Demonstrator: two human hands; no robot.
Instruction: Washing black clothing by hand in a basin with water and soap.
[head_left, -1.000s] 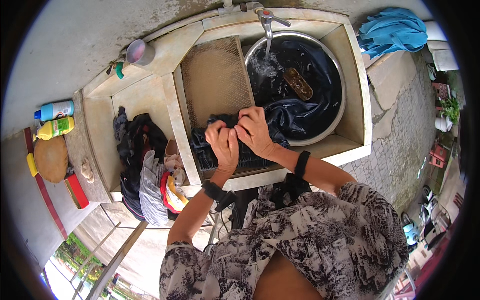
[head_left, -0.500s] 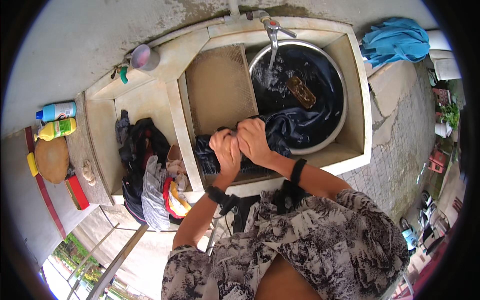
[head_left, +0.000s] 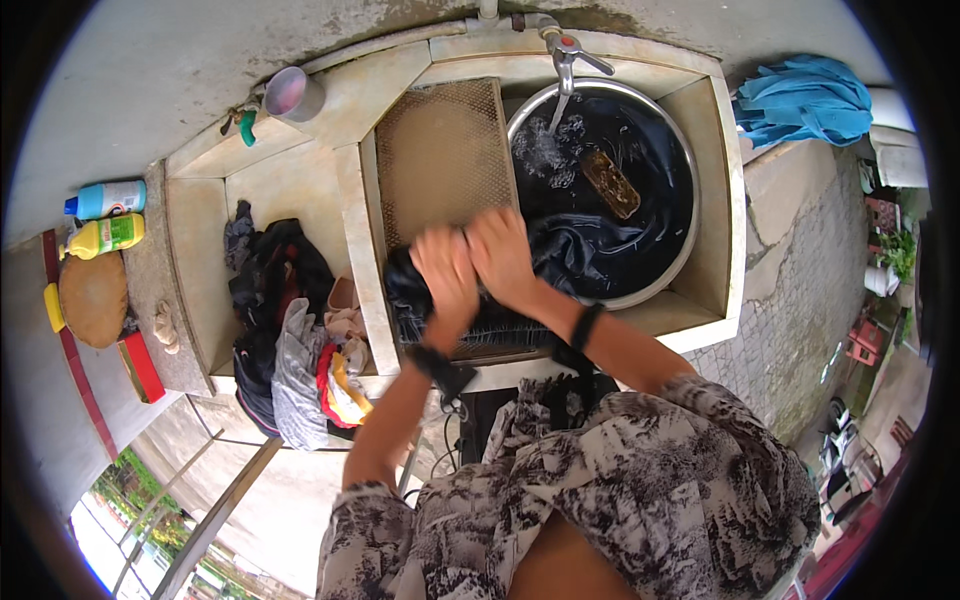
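Note:
My left hand [head_left: 446, 272] and my right hand [head_left: 502, 258] press close together on a dark wet garment [head_left: 420, 308], fingers curled into its cloth. It lies bunched over the lower part of a ridged washboard [head_left: 440, 150] built into the sink. Its right part trails into a round metal basin [head_left: 692, 190] of dark water, where more dark cloth is soaking. A brown wooden block, perhaps a scrubbing brush [head_left: 610, 185], rests on the cloth in the basin. Water runs into the basin from a metal tap [head_left: 563, 62]. Both hands are slightly blurred.
Left of the washboard, a sink compartment holds a pile of clothes [head_left: 285, 280]. A plastic cup [head_left: 293, 95] stands by a green-handled tap [head_left: 247, 127]. Blue [head_left: 108, 199] and yellow [head_left: 107, 235] bottles are at far left. Blue cloth [head_left: 805, 100] lies beyond the sink's right wall.
Both hands have slid a little away from me up the washboard, still gripping the dark garment. The view has shifted slightly, and the brush stays in the basin.

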